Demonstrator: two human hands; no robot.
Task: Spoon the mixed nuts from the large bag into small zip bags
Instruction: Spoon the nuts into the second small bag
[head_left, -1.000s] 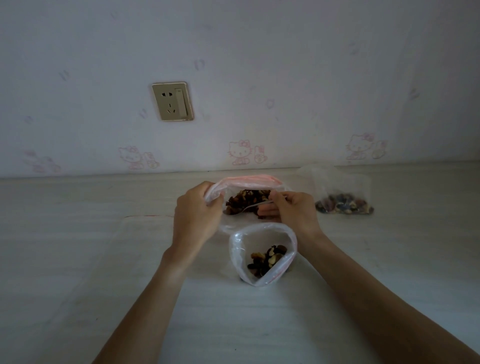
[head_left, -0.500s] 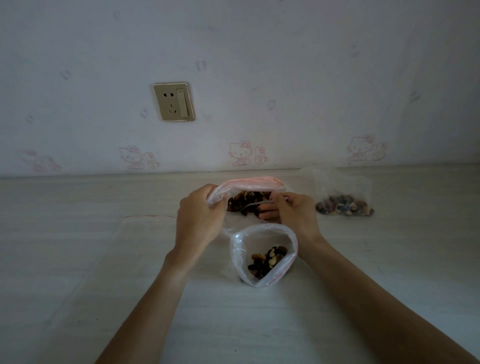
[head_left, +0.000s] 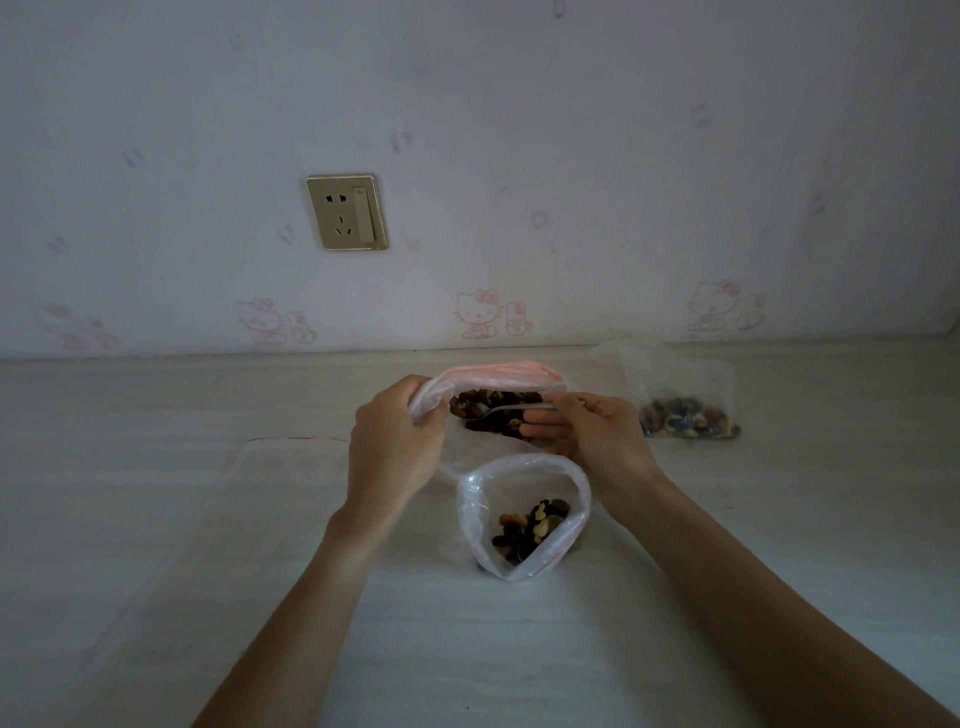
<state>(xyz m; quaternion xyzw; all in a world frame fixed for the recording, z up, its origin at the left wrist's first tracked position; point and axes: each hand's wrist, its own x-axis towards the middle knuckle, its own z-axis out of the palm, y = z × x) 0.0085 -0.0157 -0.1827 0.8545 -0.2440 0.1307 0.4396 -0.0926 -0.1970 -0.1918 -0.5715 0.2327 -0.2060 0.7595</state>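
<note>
Pinching the handle of a metal spoon, the fingers of the right hand are curled narrow around it, and the bowl of the spoon lies to the left of these fingers, inside the mouth of the large bag and on top of the mixed nuts. The left hand grips the left edge of the same bag, its fingers curled tight on the plastic and holding the mouth apart. Just below both hands stands a small zip bag, open at the top, with some nuts at its bottom. To the right of the right hand, apart from it, a second small bag with nuts lies on the table. Behind the fingers, on the wall, is a socket.
</note>
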